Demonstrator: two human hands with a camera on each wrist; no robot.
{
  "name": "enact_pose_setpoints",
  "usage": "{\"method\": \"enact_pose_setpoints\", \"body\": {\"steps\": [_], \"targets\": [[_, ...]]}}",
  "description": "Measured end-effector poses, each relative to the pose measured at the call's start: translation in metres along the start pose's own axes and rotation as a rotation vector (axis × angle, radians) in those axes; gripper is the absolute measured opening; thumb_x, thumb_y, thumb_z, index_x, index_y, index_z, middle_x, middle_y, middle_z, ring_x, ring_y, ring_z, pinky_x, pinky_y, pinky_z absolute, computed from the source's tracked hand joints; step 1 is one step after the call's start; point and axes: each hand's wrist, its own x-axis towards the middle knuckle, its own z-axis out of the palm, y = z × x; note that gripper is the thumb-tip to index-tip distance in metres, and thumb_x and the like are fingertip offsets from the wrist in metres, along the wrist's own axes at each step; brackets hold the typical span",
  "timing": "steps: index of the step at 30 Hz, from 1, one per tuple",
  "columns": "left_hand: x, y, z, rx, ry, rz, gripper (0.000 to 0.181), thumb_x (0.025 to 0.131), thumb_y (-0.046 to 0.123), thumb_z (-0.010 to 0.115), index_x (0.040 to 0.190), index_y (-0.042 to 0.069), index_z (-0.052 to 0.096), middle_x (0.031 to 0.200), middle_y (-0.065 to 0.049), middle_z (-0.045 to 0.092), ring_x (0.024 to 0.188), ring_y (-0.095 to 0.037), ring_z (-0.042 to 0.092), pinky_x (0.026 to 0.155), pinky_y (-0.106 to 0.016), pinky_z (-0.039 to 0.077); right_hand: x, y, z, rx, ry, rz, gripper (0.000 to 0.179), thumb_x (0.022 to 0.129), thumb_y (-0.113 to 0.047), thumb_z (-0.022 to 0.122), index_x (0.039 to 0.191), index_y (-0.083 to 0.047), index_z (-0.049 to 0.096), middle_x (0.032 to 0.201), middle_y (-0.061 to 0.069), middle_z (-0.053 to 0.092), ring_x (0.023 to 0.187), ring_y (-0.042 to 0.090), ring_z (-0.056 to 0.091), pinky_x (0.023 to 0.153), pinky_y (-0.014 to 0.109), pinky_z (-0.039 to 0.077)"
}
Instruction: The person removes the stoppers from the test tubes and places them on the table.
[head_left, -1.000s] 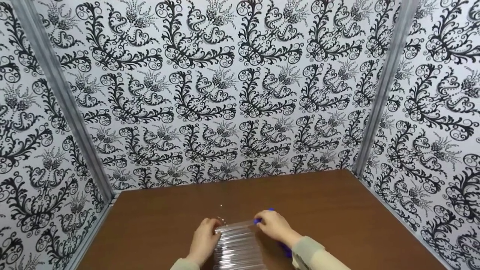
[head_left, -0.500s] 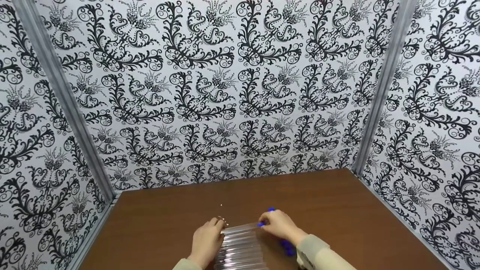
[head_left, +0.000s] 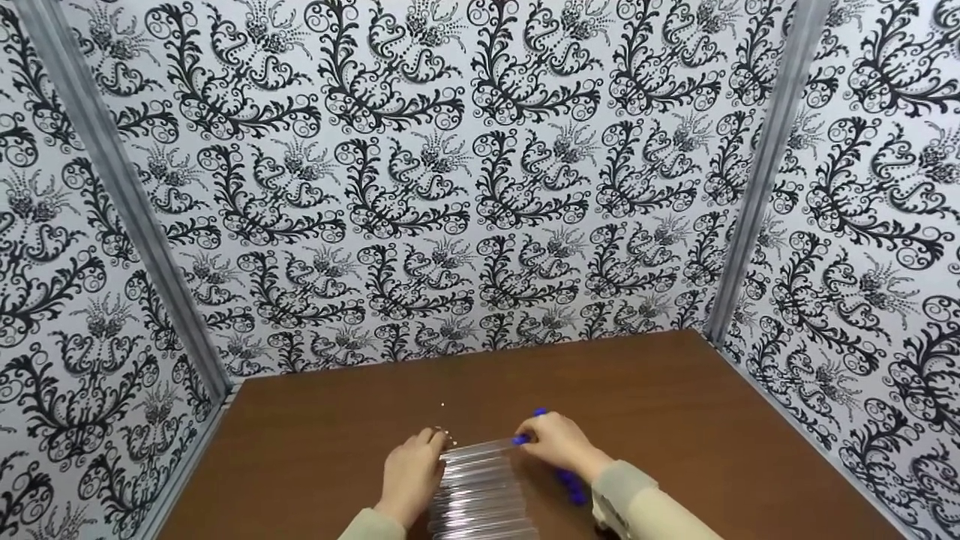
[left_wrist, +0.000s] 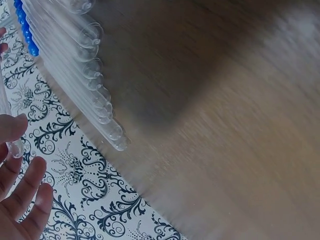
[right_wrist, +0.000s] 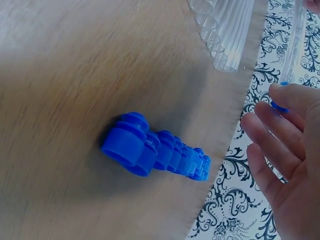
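Between my hands a clear plastic test tube (right_wrist: 294,50) is held lengthwise above the table. My left hand (head_left: 414,472) pinches its rounded end, visible beside the thumb in the left wrist view. At the tube's other end, my right hand (head_left: 559,442) pinches a blue cap (right_wrist: 280,106) between thumb and fingers. The cap meets the tube there; how firmly it sits I cannot tell. Below lies a row of several clear test tubes (head_left: 480,499), side by side, rounded ends to the left, open ends to the right.
Several blue caps (right_wrist: 126,145) stand in a line on the brown table (head_left: 637,397), right of the tubes and partly under my right forearm. Small bright specks (head_left: 452,439) show past my left fingertips. A patterned wall (head_left: 420,187) rises at the back.
Both hands have shifted slightly to the right with the tube and cap. The left fingers lie straighter than a second ago. The row of tubes looks unchanged.
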Motion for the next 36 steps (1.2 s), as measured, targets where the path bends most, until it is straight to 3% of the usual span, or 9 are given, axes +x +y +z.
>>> {"method": "enact_pose_setpoints", "body": {"steps": [5, 22, 30, 36], "targets": [[-0.006, 0.002, -0.001, 0.013, -0.021, 0.001, 0.036, 0.060, 0.009, 0.082, 0.090, 0.012, 0.061, 0.083, -0.002, 0.059, 0.068, -0.023, 0.060, 0.052, -0.038, 0.047, -0.004, 0.000, 0.002, -0.007, -0.038, -0.006, 0.011, 0.077, -0.011, 0.073, 0.088, -0.013, 0.075, 0.082, -0.005, 0.071, 0.071, 0.008, 0.063, 0.065, 0.029, 0.052], [-0.004, -0.002, -0.002, 0.043, 0.001, 0.046, 0.031, 0.061, 0.008, 0.078, 0.081, 0.012, 0.056, 0.076, -0.002, 0.054, 0.063, -0.023, 0.057, 0.051, -0.037, 0.044, 0.000, -0.004, 0.003, 0.001, 0.000, -0.017, 0.011, 0.076, -0.009, 0.074, 0.087, -0.010, 0.075, 0.078, -0.004, 0.069, 0.068, 0.008, 0.060, 0.062, 0.030, 0.051], [0.000, -0.004, 0.001, 0.046, -0.005, 0.045, 0.034, 0.063, 0.009, 0.080, 0.090, 0.012, 0.060, 0.081, -0.002, 0.057, 0.064, -0.021, 0.058, 0.052, -0.036, 0.045, 0.001, -0.002, -0.002, -0.031, 0.007, -0.043, 0.010, 0.076, -0.010, 0.077, 0.083, -0.014, 0.072, 0.076, -0.007, 0.067, 0.066, 0.008, 0.059, 0.060, 0.029, 0.050], [0.003, -0.004, -0.002, 0.055, -0.062, 0.053, 0.036, 0.065, 0.010, 0.081, 0.098, 0.012, 0.068, 0.095, -0.002, 0.066, 0.075, -0.021, 0.065, 0.063, -0.039, 0.052, 0.002, -0.001, -0.004, -0.083, 0.011, -0.109, 0.009, 0.077, -0.011, 0.078, 0.081, -0.012, 0.070, 0.076, -0.005, 0.068, 0.066, 0.009, 0.061, 0.062, 0.027, 0.051]]}}
